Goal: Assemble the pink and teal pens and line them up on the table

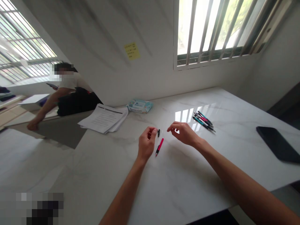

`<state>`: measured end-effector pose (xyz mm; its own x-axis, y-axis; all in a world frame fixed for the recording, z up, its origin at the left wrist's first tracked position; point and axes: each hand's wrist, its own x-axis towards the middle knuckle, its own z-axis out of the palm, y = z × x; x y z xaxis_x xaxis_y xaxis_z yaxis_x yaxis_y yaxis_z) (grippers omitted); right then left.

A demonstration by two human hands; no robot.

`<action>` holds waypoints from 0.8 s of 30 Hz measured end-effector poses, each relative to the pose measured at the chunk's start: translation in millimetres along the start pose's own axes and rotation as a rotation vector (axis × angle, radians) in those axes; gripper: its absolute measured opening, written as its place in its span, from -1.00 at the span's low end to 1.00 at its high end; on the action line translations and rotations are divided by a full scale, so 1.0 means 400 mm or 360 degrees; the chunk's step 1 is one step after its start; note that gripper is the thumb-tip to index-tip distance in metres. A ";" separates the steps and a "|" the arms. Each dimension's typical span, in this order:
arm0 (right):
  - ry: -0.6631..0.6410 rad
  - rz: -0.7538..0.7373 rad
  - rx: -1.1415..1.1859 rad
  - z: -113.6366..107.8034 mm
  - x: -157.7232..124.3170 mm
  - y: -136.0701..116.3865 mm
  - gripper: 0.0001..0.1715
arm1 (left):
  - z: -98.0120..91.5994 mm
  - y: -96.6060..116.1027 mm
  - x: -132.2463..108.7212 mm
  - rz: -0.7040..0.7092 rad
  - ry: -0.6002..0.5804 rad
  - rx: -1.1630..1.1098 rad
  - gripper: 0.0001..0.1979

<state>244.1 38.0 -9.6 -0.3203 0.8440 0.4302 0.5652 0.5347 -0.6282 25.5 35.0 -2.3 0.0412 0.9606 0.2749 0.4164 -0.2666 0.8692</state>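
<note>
My left hand [147, 143] is closed in a pinch above the white marble-patterned table [182, 187]; what its fingertips hold, if anything, is hidden. Just right of its thumb is a small black pen part [159, 132]. Beside that, a thin clear tube [161, 135] shows faintly. Below them lies a red pen barrel [160, 146] with a black grip and a pointed tip, slanting toward me. To the right, my right hand [184, 133] hovers with fingers bent and a bit apart, nothing visible between them.
Several pens [203, 120] lie together beyond my right hand. A dark phone [278, 143] rests at the far right. Printed papers [105, 118] and a wet wipes pack [140, 106] are by the wall, under a yellow note [132, 51]. Another person [75, 82] sits at left.
</note>
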 end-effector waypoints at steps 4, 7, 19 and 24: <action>-0.0012 0.0029 -0.0003 0.001 0.000 0.026 -0.65 | -0.111 -0.020 0.046 0.0148 0.0313 0.0555 -0.72; -0.0084 0.0017 0.0022 0.022 -0.004 0.025 -0.66 | -0.244 -0.076 0.063 0.0155 0.0381 0.1126 -0.75; -0.0242 0.0061 0.0155 0.071 -0.019 0.041 -0.66 | -0.475 -0.337 0.025 -0.0485 0.0314 0.1473 -0.55; -0.0221 0.0078 0.0155 0.069 -0.019 0.048 -0.65 | -0.478 -0.313 0.009 -0.0397 0.0350 0.1527 -0.65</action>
<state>236.4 42.9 -42.8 -0.4000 0.8631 0.3083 0.5086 0.4888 -0.7088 -200.3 56.7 -31.7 -0.2743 0.9185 0.2847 0.9478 0.2081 0.2417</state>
